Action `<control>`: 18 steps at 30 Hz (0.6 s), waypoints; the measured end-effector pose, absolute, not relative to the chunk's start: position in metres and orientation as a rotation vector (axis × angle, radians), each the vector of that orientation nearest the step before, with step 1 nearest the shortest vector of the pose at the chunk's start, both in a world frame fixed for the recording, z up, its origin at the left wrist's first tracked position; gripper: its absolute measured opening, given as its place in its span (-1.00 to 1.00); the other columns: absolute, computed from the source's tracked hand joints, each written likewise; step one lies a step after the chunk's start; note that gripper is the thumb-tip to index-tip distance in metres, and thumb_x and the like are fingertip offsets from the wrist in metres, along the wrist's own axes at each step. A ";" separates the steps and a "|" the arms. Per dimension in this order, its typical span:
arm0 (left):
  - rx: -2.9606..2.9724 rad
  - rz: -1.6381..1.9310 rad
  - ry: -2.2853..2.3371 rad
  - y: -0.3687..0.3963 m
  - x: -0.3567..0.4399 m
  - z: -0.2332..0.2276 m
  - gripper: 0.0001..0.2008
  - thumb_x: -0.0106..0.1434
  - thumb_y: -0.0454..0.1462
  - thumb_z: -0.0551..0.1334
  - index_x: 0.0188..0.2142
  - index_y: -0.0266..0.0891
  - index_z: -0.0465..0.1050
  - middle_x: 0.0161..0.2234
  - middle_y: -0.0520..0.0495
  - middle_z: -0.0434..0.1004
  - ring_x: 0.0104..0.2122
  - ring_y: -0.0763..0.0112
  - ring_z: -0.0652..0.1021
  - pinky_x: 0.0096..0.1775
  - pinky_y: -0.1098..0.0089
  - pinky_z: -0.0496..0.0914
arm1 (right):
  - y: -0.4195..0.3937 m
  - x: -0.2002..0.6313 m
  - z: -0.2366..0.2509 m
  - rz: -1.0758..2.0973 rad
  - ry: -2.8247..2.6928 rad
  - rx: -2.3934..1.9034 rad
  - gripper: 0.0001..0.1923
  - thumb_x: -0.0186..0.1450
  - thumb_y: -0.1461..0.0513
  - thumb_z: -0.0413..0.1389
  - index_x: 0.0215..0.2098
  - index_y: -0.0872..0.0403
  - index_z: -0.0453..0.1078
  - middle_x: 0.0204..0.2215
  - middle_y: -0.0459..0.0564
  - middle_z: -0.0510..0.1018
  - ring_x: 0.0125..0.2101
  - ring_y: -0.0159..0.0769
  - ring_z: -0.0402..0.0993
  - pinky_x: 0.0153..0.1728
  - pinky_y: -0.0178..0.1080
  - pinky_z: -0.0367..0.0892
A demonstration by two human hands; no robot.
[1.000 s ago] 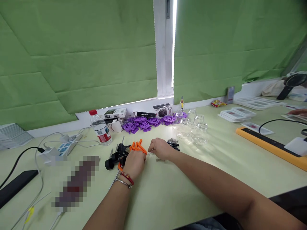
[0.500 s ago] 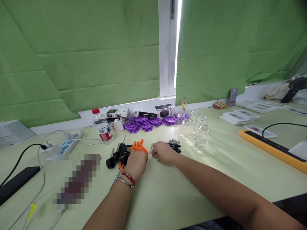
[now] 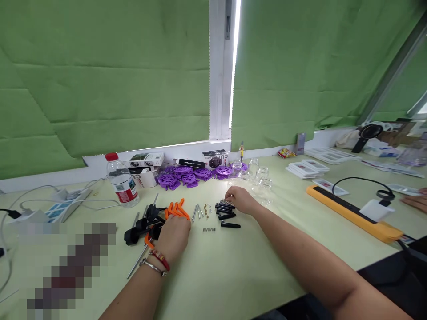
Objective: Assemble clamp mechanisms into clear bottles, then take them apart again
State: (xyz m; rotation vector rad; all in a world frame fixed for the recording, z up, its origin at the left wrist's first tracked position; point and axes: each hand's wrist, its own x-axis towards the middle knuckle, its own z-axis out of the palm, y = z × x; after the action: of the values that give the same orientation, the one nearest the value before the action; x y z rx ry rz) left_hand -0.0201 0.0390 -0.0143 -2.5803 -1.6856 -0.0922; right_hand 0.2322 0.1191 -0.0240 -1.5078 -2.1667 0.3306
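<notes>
My right hand (image 3: 243,199) is closed in a pinch at a small pile of metal springs (image 3: 225,201); whether a spring is between its fingertips is hidden. Just in front lie several black tubes (image 3: 227,217), one of them apart (image 3: 231,225). A single spring (image 3: 209,230) lies by itself to their left. My left hand (image 3: 174,234) rests curled on the table, its fingertips hidden, beside orange angled pieces (image 3: 176,210) and black round-ended parts (image 3: 142,225). Between the hands are screws (image 3: 197,212) and tiny brass-coloured pieces (image 3: 206,211).
Purple plastic parts (image 3: 187,174) and boxes (image 3: 147,159) line the back, with a red-capped bottle (image 3: 122,182) at left. Clear glass jars (image 3: 265,189) stand beyond my right hand. A yellow-orange bar (image 3: 353,213) lies right. Another person's hand (image 3: 415,202) shows at the right edge.
My right hand has moved from beside the screws to the springs, uncovering the screws, brass pieces and single spring. My left hand stays by the orange pieces. The view has turned right.
</notes>
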 end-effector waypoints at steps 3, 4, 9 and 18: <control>-2.590 -0.129 -1.659 0.038 -0.018 -0.016 -0.77 0.02 -0.52 -0.02 -0.63 -0.29 0.29 -0.58 -0.09 0.38 -0.47 0.32 0.41 -0.27 0.31 0.18 | 0.120 0.240 -0.035 0.352 -2.148 -1.510 -0.84 0.19 0.40 0.08 -0.37 0.12 0.50 -0.31 0.00 0.52 -0.28 -0.34 0.41 -0.23 -0.32 0.29; -2.591 -0.131 -1.656 0.037 -0.017 -0.016 -0.77 0.02 -0.51 -0.02 -0.63 -0.29 0.29 -0.57 -0.10 0.39 -0.47 0.32 0.41 -0.26 0.31 0.18 | 0.121 0.239 -0.039 0.357 -2.150 -1.499 -0.84 0.19 0.40 0.08 -0.37 0.12 0.50 -0.31 -0.01 0.52 -0.28 -0.34 0.41 -0.22 -0.33 0.28; -2.608 -0.114 -1.650 0.038 -0.014 -0.017 -0.76 0.04 -0.50 -0.02 -0.61 -0.29 0.33 -0.53 -0.11 0.41 -0.44 0.32 0.43 -0.23 0.29 0.18 | 0.128 0.233 -0.046 0.368 -2.163 -1.440 -0.83 0.20 0.39 0.08 -0.39 0.11 0.51 -0.31 0.00 0.52 -0.25 -0.31 0.39 -0.20 -0.30 0.27; -2.623 -0.108 -1.657 0.038 -0.012 -0.017 -0.73 0.06 -0.50 -0.03 -0.60 -0.29 0.37 -0.51 -0.11 0.44 -0.41 0.29 0.44 -0.17 0.27 0.15 | 0.134 0.233 -0.050 0.383 -2.163 -1.418 -0.82 0.19 0.38 0.09 -0.37 0.09 0.53 -0.30 0.00 0.52 -0.23 -0.29 0.39 -0.18 -0.29 0.26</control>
State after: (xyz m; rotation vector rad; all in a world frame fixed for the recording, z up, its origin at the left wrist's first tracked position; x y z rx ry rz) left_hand -0.0121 0.0377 -0.0167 -2.6227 -1.6566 -0.1084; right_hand 0.2331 0.1339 -0.0502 -1.4179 -2.1631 0.3830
